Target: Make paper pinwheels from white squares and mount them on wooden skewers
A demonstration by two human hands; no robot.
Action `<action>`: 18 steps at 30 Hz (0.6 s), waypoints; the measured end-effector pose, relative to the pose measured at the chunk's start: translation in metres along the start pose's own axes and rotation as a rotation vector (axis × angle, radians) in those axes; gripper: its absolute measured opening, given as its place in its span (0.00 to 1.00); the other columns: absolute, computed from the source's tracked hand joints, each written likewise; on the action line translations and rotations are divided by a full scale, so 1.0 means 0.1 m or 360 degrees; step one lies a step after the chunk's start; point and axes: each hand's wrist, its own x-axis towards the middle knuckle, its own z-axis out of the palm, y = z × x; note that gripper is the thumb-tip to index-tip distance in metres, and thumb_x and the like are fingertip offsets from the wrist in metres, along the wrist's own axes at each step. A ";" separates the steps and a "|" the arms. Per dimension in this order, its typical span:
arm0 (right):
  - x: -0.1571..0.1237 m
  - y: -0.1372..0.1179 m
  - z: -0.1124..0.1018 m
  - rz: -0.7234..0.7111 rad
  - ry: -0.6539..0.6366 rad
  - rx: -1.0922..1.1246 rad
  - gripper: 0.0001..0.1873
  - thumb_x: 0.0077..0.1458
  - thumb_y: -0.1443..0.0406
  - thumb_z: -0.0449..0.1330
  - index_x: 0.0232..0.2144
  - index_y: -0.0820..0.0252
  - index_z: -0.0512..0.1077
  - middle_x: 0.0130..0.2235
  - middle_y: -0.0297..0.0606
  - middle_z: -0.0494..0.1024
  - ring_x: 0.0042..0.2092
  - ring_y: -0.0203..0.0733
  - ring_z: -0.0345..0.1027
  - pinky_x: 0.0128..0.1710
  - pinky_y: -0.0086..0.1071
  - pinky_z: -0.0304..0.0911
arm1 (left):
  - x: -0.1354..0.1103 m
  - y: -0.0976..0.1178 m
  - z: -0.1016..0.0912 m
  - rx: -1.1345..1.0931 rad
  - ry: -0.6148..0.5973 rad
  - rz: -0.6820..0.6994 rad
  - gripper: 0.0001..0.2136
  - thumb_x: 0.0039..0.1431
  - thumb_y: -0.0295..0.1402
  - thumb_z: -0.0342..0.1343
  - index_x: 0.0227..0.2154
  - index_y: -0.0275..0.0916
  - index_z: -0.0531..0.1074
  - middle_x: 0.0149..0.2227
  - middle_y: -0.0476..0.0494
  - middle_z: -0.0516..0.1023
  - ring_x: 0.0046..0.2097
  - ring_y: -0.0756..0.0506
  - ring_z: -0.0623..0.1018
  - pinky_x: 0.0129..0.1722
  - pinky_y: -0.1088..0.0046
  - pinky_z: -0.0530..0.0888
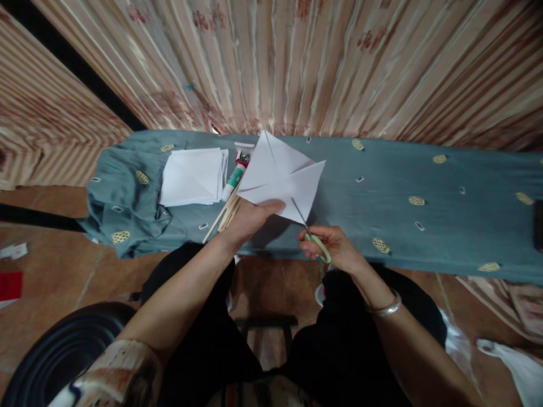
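A square sheet of white paper (282,175) is held up over the cloth, with slits running from its corners toward the middle. My left hand (254,217) grips its lower left edge, thumb on top and the other fingers hidden beneath. In my right hand (328,246) is a pair of scissors (317,246) with pale green handles. Their blades lie at the lower right corner of the sheet, pointing toward its centre. Left of the paper are a green and white glue stick (233,180), several thin wooden sticks (223,217) and a small open box (243,154) of metal bits.
A stack of white paper (193,176) lies on the left of the blue-green patterned cloth (382,192). Behind the cloth hangs a striped curtain (288,68). A black round stool (72,350) stands on the floor at lower left. A dark object (538,225) is at the right edge.
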 end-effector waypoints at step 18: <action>-0.01 -0.04 0.00 0.0012 0.0028 0.0001 0.23 0.34 0.52 0.75 0.26 0.61 0.74 0.19 0.29 0.72 0.20 0.29 0.62 0.20 0.25 0.60 | -0.05 0.05 0.04 0.0075 -0.0007 0.0028 0.14 0.40 0.32 0.64 0.35 0.42 0.76 0.35 0.46 0.82 0.47 0.41 0.78 0.56 0.60 0.70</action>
